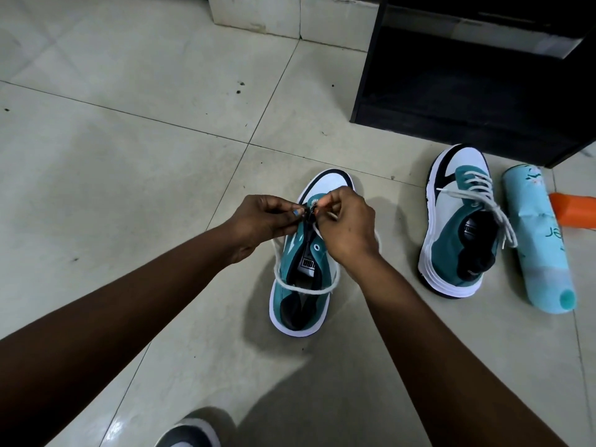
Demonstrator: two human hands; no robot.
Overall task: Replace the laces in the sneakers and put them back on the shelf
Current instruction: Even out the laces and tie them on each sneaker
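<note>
While two hands [263, 221] [346, 227] pinch one lace [301, 287], two sneakers [304, 269] [458, 221] stand.

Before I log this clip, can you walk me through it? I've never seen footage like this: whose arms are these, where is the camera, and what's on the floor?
There is no machine here. The camera sits on a person's head and looks forward and down, so the two bare arms reaching in from the bottom are the wearer's own.

The left hand and right hand meet over the near sneaker, a teal and white shoe standing on the tiled floor. Both pinch the white lace near the toe end eyelets; its slack loops loosely around the shoe's opening.

To the right stands the second sneaker, already laced, its ends untied. Beside it lies a light blue bottle, then something orange cut off by the frame edge. Behind them is a dark shelf unit.
</note>
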